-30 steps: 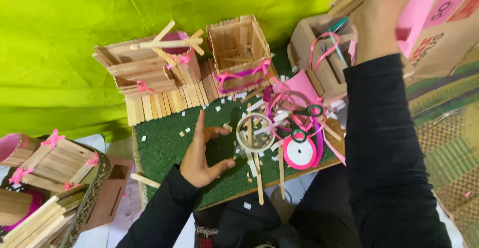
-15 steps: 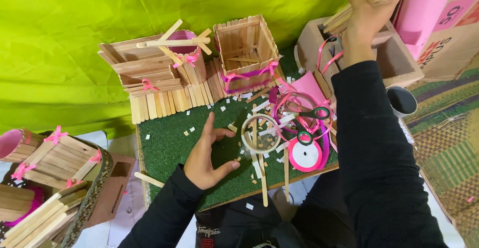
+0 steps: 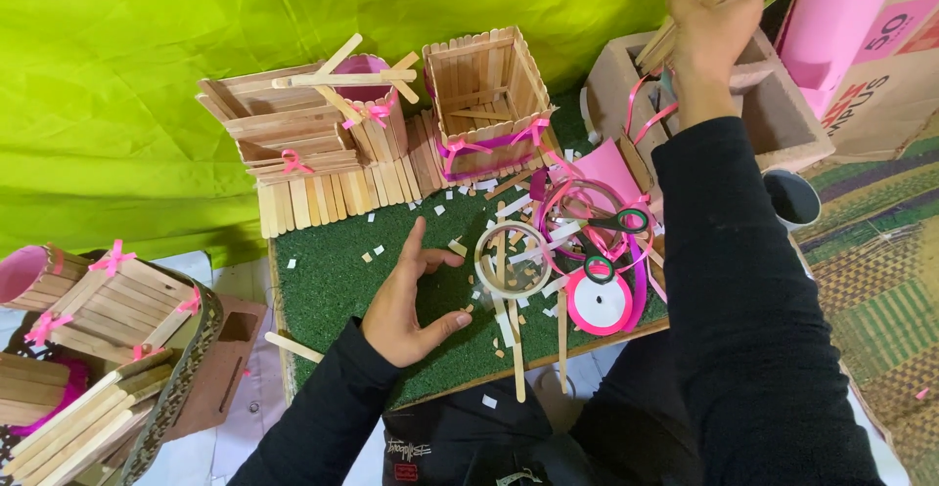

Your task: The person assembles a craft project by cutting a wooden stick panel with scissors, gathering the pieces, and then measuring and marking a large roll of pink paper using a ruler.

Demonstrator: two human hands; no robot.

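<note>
My right hand [image 3: 714,31] is raised at the top right, shut on a bundle of wooden craft sticks [image 3: 699,2] above a grey cardboard box [image 3: 773,114]. My left hand [image 3: 411,300] rests open on a green turf-covered board [image 3: 333,281], fingers spread beside a clear tape roll [image 3: 512,259]. Scissors [image 3: 616,222], loose sticks, pink ribbon loops and a pink ribbon spool [image 3: 599,302] lie right of the tape roll. At the back of the board stand a square stick box with a pink ribbon [image 3: 486,95] and a stacked stick structure [image 3: 293,124].
More stick boxes with pink bows [image 3: 117,300] sit in a basket at the left. A pink roll [image 3: 831,17] and a brown carton [image 3: 890,75] stand at the top right. A dark cup [image 3: 790,198] sits by the woven mat. Green cloth hangs behind.
My right hand has come down into view from the top right, holding the bundle of sticks over the grey box. My left hand stays on the turf with fingers spread.
</note>
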